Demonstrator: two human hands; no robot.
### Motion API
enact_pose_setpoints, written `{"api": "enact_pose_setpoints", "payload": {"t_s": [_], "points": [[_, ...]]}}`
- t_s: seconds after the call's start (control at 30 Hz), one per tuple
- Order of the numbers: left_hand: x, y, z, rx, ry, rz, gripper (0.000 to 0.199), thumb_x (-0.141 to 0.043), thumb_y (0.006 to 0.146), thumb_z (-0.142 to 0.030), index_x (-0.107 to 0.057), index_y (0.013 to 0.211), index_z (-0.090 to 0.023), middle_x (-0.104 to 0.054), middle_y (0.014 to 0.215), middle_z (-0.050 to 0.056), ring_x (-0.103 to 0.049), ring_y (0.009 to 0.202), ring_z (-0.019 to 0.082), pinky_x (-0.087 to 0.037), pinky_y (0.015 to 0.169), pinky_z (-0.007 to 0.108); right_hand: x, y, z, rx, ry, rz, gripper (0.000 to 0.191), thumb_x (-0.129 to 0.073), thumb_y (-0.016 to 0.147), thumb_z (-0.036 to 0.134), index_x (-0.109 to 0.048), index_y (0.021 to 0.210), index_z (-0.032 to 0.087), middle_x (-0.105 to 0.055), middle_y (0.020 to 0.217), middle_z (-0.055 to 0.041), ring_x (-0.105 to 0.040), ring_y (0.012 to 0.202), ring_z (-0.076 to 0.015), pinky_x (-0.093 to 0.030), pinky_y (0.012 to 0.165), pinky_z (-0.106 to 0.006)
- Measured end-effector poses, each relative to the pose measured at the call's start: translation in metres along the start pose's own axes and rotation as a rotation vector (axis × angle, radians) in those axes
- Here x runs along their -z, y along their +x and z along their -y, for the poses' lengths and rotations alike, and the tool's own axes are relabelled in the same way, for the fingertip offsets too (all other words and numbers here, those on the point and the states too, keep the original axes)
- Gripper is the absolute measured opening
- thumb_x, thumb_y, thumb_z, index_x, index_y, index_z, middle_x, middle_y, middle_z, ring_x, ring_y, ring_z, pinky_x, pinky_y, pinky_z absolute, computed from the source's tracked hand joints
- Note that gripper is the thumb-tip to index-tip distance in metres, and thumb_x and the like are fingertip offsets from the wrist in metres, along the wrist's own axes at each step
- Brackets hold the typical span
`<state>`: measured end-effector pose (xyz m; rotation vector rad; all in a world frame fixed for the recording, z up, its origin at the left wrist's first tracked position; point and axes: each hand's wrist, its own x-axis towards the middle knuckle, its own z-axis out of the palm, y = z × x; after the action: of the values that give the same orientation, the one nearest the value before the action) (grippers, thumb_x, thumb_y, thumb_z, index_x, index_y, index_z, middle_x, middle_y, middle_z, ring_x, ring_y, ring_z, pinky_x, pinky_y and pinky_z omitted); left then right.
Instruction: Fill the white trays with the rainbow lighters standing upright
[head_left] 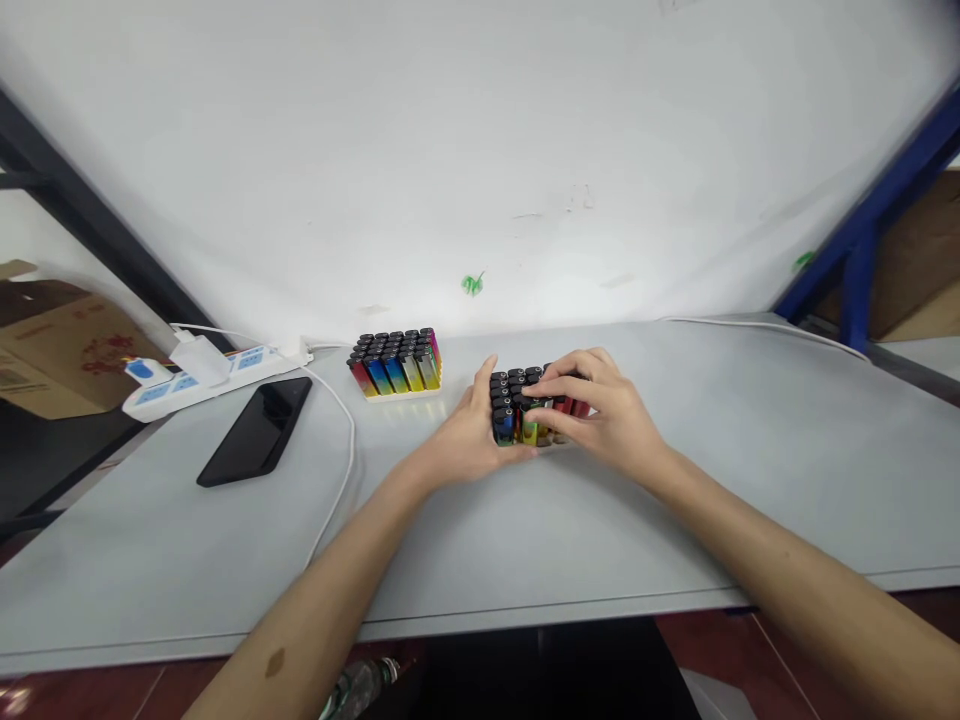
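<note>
Rows of black-topped lighters (501,392) stand upright in a pack on the table in front of me. My left hand (474,430) is around the pack's left side, its thumb along the front and its fingers behind. From the right, my right hand (600,405) reaches over the pack and pinches a yellow-green lighter (530,430) in the front row. That hand covers much of the pack's right part. Farther back on the left sits a second pack of colourful lighters (396,365) in a white tray (405,396), touched by neither hand.
A black phone (256,432) lies on the grey table (480,570) at the left. Behind it is a white power strip (202,380) with plugs and a white cable (351,440). A cardboard box (82,350) stands far left. The white wall (480,160) rises behind the table.
</note>
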<state>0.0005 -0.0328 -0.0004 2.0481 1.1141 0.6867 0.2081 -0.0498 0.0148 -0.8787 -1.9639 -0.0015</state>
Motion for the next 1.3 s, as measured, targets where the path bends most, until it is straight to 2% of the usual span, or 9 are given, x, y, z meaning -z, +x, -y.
{"api": "enact_pose_setpoints", "payload": {"t_s": [0.3, 0.63, 0.8, 0.93, 1.07, 1.17, 1.23, 1.3], "points": [[-0.002, 0.001, -0.001, -0.035, -0.090, 0.007, 0.123, -0.080, 0.069, -0.041, 0.007, 0.154, -0.025, -0.042, 0.149, 0.017, -0.045, 0.134, 0.033, -0.034, 0.111, 0.052, -0.003, -0.001, 0.000, 0.052, 0.013, -0.035, 0.013, -0.075, 0.080, 0.029, -0.078, 0.093, 0.028, -0.064, 0.086, -0.0060, -0.050, 0.086, -0.0218, -0.048, 0.077, -0.040], [0.000, 0.001, -0.003, -0.034, -0.034, 0.000, 0.120, -0.079, 0.070, -0.045, 0.004, 0.154, -0.025, -0.040, 0.150, 0.018, -0.043, 0.136, 0.034, -0.032, 0.113, 0.052, 0.002, 0.000, -0.002, -0.005, -0.060, 0.004, 0.013, -0.072, 0.082, 0.034, -0.078, 0.094, 0.032, -0.065, 0.086, -0.0061, -0.051, 0.085, -0.0231, -0.048, 0.074, -0.041], [0.000, 0.001, -0.004, -0.027, -0.034, 0.003, 0.119, -0.079, 0.070, -0.044, 0.003, 0.154, -0.026, -0.042, 0.148, 0.017, -0.044, 0.134, 0.033, -0.035, 0.111, 0.051, 0.002, 0.001, -0.003, 0.028, -0.049, 0.051, 0.013, -0.071, 0.083, 0.034, -0.078, 0.093, 0.031, -0.065, 0.087, -0.0066, -0.050, 0.084, -0.0227, -0.049, 0.072, -0.040], [0.001, 0.000, -0.007, -0.016, -0.027, 0.012, 0.120, -0.079, 0.070, -0.042, 0.005, 0.154, -0.025, -0.038, 0.150, 0.017, -0.043, 0.135, 0.033, -0.035, 0.111, 0.050, 0.004, 0.001, -0.001, 0.027, -0.047, 0.028, 0.013, -0.070, 0.084, 0.034, -0.077, 0.093, 0.028, -0.065, 0.086, -0.0064, -0.051, 0.085, -0.0225, -0.049, 0.073, -0.039], [0.006, 0.000, -0.004, 0.003, 0.026, 0.015, 0.121, -0.080, 0.067, -0.043, 0.001, 0.154, -0.021, -0.031, 0.153, 0.019, -0.036, 0.139, 0.034, -0.032, 0.114, 0.051, 0.008, 0.002, -0.002, -0.049, -0.068, -0.030, 0.017, -0.058, 0.093, 0.030, -0.074, 0.092, 0.025, -0.066, 0.087, -0.0060, -0.054, 0.084, -0.0213, -0.048, 0.078, -0.040], [0.011, 0.000, 0.001, -0.031, 0.087, 0.047, 0.113, -0.083, 0.062, -0.044, -0.017, 0.150, -0.019, -0.038, 0.148, 0.019, -0.036, 0.138, 0.036, -0.032, 0.113, 0.053, 0.012, 0.004, -0.008, -0.150, -0.084, -0.026, 0.021, -0.051, 0.096, 0.034, -0.071, 0.095, 0.025, -0.068, 0.091, -0.0056, -0.057, 0.090, -0.0223, -0.047, 0.085, -0.043], [0.014, 0.001, 0.004, -0.041, 0.140, 0.065, 0.103, -0.083, 0.062, -0.046, -0.028, 0.145, -0.019, -0.044, 0.142, 0.017, -0.040, 0.134, 0.037, -0.036, 0.110, 0.054, 0.013, 0.003, -0.015, -0.234, -0.056, 0.018, 0.025, -0.056, 0.092, 0.041, -0.067, 0.106, 0.024, -0.067, 0.102, -0.0066, -0.058, 0.100, -0.0240, -0.047, 0.090, -0.045], [0.016, 0.002, 0.005, -0.039, 0.181, 0.061, 0.096, -0.082, 0.062, -0.048, -0.034, 0.141, -0.020, -0.048, 0.138, 0.015, -0.044, 0.130, 0.037, -0.039, 0.107, 0.053, 0.014, 0.002, -0.023, -0.334, 0.001, 0.100, 0.049, -0.064, 0.084, 0.049, -0.058, 0.125, 0.023, -0.062, 0.117, -0.0094, -0.058, 0.107, -0.0260, -0.049, 0.089, -0.045]]}}
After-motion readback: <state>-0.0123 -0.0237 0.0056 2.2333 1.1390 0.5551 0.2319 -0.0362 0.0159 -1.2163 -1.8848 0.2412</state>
